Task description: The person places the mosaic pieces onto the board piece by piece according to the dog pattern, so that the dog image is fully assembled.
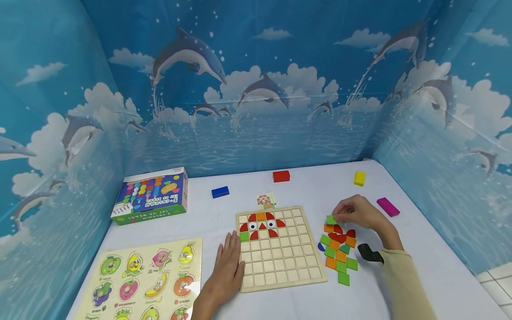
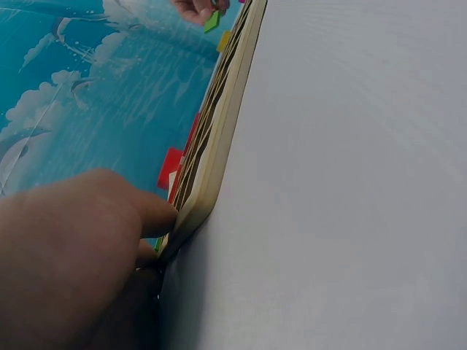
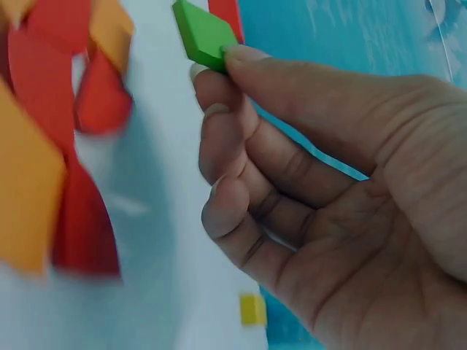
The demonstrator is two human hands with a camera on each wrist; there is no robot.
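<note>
The right hand [image 1: 358,214] pinches a green tile [image 1: 331,219] by the loose coloured tiles [image 1: 341,256]; the left hand [image 1: 227,271], fingers seemingly straight, rests against the grid board [image 1: 284,253]

White tbl [image 1: 288,306] bears grid brd [image 1: 294,240], fruit puzzle [image 1: 144,276], box [image 1: 152,195], blocks [image 1: 281,176] & loose tiles [image 1: 341,256]
</note>
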